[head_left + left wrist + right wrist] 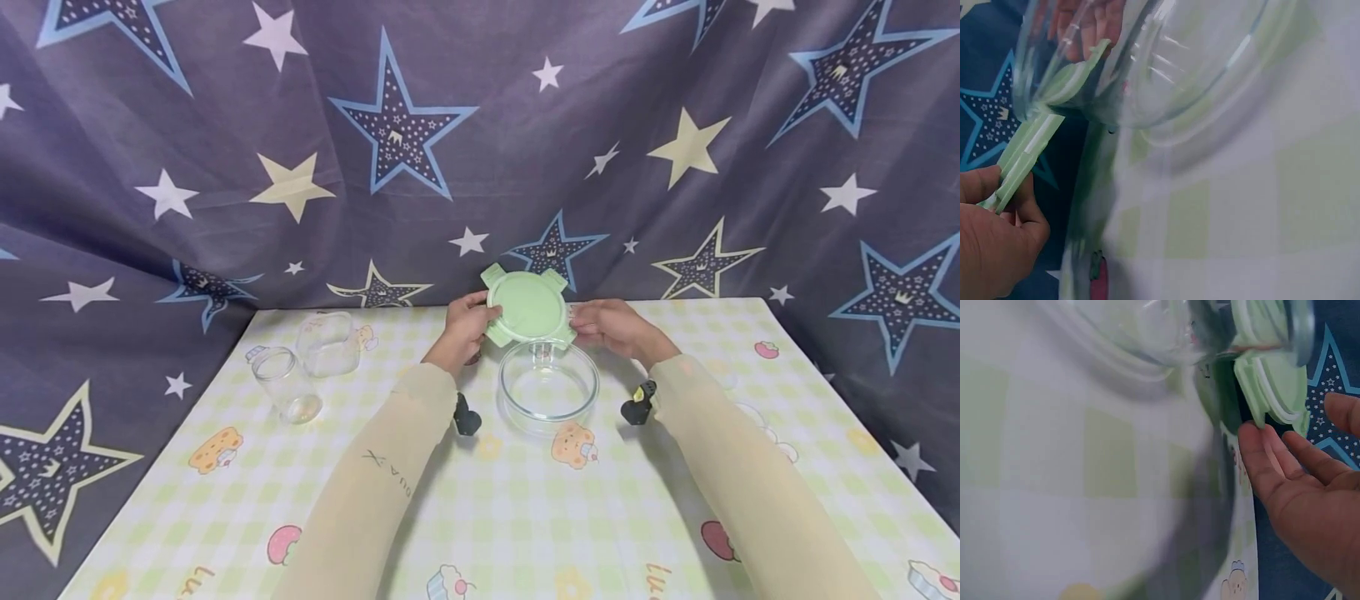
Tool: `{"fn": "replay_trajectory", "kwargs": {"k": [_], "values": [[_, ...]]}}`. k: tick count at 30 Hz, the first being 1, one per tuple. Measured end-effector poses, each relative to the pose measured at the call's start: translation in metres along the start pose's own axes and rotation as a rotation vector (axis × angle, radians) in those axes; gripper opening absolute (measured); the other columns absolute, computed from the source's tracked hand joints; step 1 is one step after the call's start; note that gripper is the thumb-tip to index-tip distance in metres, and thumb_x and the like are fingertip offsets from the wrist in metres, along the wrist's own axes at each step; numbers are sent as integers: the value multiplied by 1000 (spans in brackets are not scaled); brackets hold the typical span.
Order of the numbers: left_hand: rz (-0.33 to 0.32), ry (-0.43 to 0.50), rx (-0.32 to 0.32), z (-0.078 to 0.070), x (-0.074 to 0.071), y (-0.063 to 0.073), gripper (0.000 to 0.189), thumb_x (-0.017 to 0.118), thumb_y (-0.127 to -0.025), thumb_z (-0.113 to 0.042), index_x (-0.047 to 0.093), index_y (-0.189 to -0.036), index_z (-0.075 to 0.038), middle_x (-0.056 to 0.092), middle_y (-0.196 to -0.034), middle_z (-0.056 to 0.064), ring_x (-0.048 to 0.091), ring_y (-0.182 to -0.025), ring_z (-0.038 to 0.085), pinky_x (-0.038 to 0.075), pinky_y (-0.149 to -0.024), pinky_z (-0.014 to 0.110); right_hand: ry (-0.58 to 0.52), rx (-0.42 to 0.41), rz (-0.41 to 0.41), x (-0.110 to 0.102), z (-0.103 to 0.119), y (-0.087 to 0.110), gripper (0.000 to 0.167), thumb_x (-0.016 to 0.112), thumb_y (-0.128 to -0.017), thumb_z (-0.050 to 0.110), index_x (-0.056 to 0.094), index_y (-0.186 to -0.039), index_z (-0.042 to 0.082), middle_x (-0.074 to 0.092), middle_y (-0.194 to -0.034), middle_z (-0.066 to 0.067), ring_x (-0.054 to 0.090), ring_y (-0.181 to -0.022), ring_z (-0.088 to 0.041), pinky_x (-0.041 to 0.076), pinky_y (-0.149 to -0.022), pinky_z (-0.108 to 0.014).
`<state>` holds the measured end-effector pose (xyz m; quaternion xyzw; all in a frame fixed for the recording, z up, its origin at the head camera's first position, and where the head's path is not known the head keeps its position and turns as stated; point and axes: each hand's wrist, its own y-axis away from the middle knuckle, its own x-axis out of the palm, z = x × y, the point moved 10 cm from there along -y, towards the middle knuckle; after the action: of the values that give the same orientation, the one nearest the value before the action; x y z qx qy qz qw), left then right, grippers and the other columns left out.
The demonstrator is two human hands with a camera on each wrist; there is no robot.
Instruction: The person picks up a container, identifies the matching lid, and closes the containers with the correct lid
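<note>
A round light-green lid (528, 307) with side flaps is held tilted up beyond the far rim of a round clear glass bowl (550, 392) on the table. My left hand (465, 329) pinches the lid's left edge between thumb and fingers; the left wrist view shows this grip on a green flap (1025, 153). At the opposite edge is my right hand (615, 327). In the right wrist view its fairly straight fingertips (1250, 434) meet the lid's edge from below, and its thumb stands away. Part of the lid shows through the bowl's glass in both wrist views.
To the left, a clear jar (285, 385) stands beside another clear container (328, 344). A checked cloth (510, 517) with cartoon prints covers the table. Behind the far edge hangs a dark star-patterned curtain (495, 150). Each wrist carries a small black device (467, 415).
</note>
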<state>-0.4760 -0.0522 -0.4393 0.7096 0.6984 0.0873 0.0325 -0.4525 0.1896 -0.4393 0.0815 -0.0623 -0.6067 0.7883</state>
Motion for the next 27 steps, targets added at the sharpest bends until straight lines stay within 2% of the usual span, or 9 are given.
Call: {"fn": "replay_trajectory", "kwargs": {"k": [2,6,8,11,13,16,22,27], "values": [[-1,13,36,-7,1,0,49,71,-95,-5,59,-142,-8,69,-115,10,59,-65,9,46,-53,20,7,-23,-11,-1,5,0,48,53,-103,2,40,-147,-15,69,-117,-17,70,-105,-21,47,-110,-49],[22,51,92,-19,5,0,49,71,-94,0,58,-141,-5,69,-121,15,69,-83,15,60,-70,23,32,-43,-44,-4,12,-1,50,56,-104,6,40,-147,-12,68,-110,-7,68,-97,-12,52,-106,-39],[37,59,114,-24,7,0,49,71,-94,1,58,-141,-6,68,-120,15,71,-90,18,61,-79,26,18,-62,-61,-5,16,0,48,56,-104,6,41,-147,-11,65,-113,-9,67,-97,-12,54,-102,-35],[58,60,153,-32,10,0,49,71,-94,2,59,-140,-6,69,-117,13,71,-95,20,61,-85,29,-5,-114,-86,-7,25,2,48,56,-105,6,41,-146,-12,61,-123,-17,67,-101,-13,55,-100,-31],[70,59,184,-38,11,1,49,72,-93,3,60,-140,-7,70,-116,12,70,-97,20,61,-86,30,-13,-148,-104,-8,32,4,47,55,-105,6,41,-146,-13,57,-129,-21,66,-104,-15,55,-100,-30],[79,50,232,-46,13,5,49,72,-92,4,62,-139,-8,71,-115,12,69,-97,18,61,-85,30,-8,-191,-129,-11,40,6,48,56,-105,4,41,-146,-13,57,-128,-20,66,-103,-14,56,-99,-29],[87,13,292,-58,16,13,49,74,-91,3,64,-137,-11,71,-116,11,68,-98,18,61,-83,29,-41,-256,-167,-13,52,11,45,60,-101,-1,46,-141,-15,66,-106,-6,69,-91,-11,59,-88,-25],[91,-8,321,-63,13,18,50,75,-90,2,64,-137,-11,70,-118,11,69,-99,20,61,-85,29,-76,-291,-147,-9,61,19,38,60,-99,-5,48,-134,-16,68,-98,-5,63,-76,-8,57,-71,-17]]}}
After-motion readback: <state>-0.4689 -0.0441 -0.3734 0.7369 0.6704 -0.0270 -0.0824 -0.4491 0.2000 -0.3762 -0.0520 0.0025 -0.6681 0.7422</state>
